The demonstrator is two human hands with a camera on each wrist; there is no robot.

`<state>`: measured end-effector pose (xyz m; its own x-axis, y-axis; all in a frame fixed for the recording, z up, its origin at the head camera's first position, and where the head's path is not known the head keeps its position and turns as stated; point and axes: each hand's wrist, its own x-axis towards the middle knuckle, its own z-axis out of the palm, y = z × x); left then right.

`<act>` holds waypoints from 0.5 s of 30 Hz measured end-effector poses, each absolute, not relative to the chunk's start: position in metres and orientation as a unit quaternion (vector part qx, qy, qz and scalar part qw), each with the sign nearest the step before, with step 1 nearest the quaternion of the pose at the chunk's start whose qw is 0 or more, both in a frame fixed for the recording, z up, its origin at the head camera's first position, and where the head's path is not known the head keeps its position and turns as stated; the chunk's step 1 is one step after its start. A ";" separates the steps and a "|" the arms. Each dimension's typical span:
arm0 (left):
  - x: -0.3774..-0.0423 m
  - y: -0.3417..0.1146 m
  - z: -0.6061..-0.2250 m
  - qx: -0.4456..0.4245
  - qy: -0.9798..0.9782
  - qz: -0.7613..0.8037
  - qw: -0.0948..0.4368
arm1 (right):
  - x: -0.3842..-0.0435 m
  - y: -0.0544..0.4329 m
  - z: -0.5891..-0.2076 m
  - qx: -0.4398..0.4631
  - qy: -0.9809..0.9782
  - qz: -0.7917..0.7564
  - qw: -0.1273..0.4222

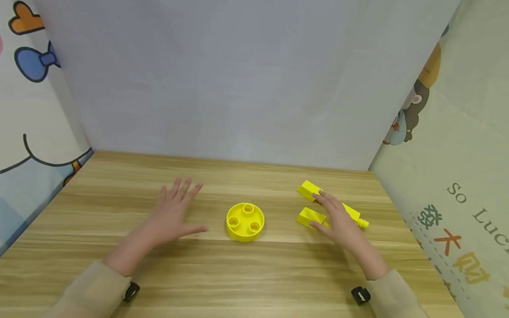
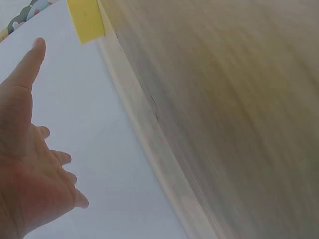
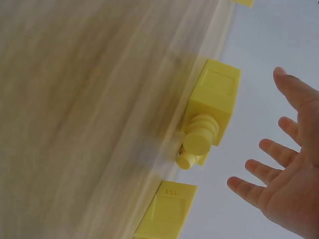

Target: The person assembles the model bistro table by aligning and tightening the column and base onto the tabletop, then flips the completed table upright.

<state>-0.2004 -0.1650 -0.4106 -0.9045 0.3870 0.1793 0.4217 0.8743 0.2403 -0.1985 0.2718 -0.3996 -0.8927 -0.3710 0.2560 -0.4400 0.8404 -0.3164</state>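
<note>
Pale backdrop (image 1: 222, 79) at 12 o'clock, printed sheets at 10 and 2, wood-grain tabletop (image 1: 238, 278) below. Clock as per head view.

Key relation: three yellow blocks at the right hand (image 1: 339, 221), which is much the nearer one. Measured from mid-hand: far block (image 1: 309, 190) at 10-11, near block (image 1: 310, 216) at 9-10, outer block (image 1: 351, 212) at 2. Long axes run roughly 10 to 4. Outer block's ridged stud (image 1: 362, 223) points to 4; the other two are part-hidden by the fingers, but the right wrist view shows their studs facing back toward the wrist.

Right fingers: spread, thumb well apart from index. In head view index overlaps far block, thumb overlaps near block; right wrist view shows a gap, so no contact that I can see. Holding nothing.

Round base (image 1: 245, 222), three ring sockets up, sits between hands: 3 o'clock from the left hand (image 1: 171, 218), 9 from the right. Left thumb tip is closer to it, not touching. Left fingers fanned wide, nothing held.
</note>
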 end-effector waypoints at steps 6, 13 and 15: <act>-0.213 -0.149 -0.416 -0.252 -0.952 -0.168 0.051 | -0.211 0.272 -0.404 0.226 -0.952 0.201 0.051; -0.219 -0.133 -0.420 -0.289 -0.933 -0.211 0.027 | -0.222 0.270 -0.408 0.231 -0.949 0.213 0.000; -0.220 -0.129 -0.421 -0.296 -0.931 -0.215 0.020 | -0.225 0.270 -0.409 0.236 -0.948 0.213 -0.006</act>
<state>-0.2201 -0.1295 -0.4208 -0.8241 0.5420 0.1646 0.5593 0.7328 0.3875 -0.2252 0.2697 -0.4093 -0.8881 -0.4511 0.0887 -0.4457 0.7975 -0.4066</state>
